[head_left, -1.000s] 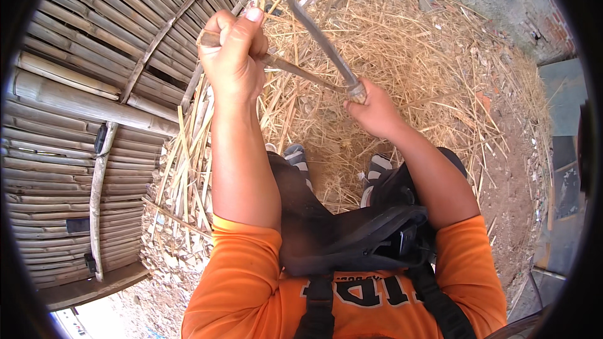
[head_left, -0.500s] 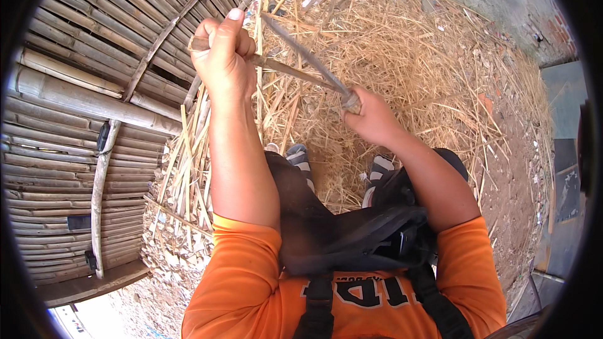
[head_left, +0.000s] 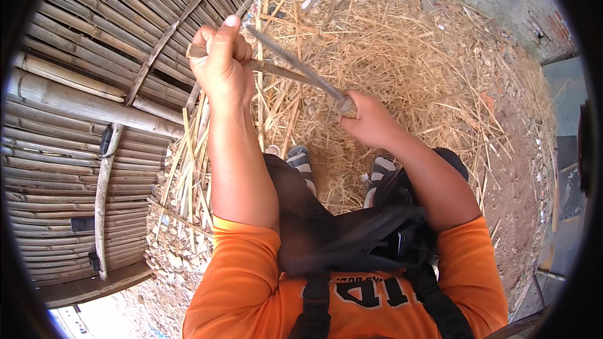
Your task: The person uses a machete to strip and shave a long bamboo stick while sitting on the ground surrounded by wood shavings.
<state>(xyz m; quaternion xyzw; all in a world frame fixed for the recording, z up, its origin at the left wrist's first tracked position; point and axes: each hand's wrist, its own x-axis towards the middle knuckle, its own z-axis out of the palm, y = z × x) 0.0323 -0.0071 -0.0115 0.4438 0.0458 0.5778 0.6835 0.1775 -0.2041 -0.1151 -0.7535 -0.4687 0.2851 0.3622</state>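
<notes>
My left hand (head_left: pixel 223 56) is raised at the upper left, fingers wrapped round a thin brown stick (head_left: pixel 276 70), thumb pointing up. One end of the stick sticks out left of the fist; the other runs right toward my right hand. My right hand (head_left: pixel 367 118) is closed on the handle (head_left: pixel 346 107) of a long grey-bladed knife (head_left: pixel 295 61). Its blade slants up and left, its tip close to my left fist. Blade and stick come together just in front of my right hand; whether they touch there I cannot tell.
Straw and split bamboo strips (head_left: pixel 408 44) cover the ground before my feet. A bamboo slat wall (head_left: pixel 75 107) rises close on the left. A masonry wall (head_left: pixel 496 0) stands at the far right, with grey panels (head_left: pixel 565 144) nearer. My striped shoes (head_left: pixel 380 172) are below my hands.
The knife has shifted slightly left and down with my right hand, its tip now nearer my left fist. My left hand has dipped a little, keeping its grip on the stick.
</notes>
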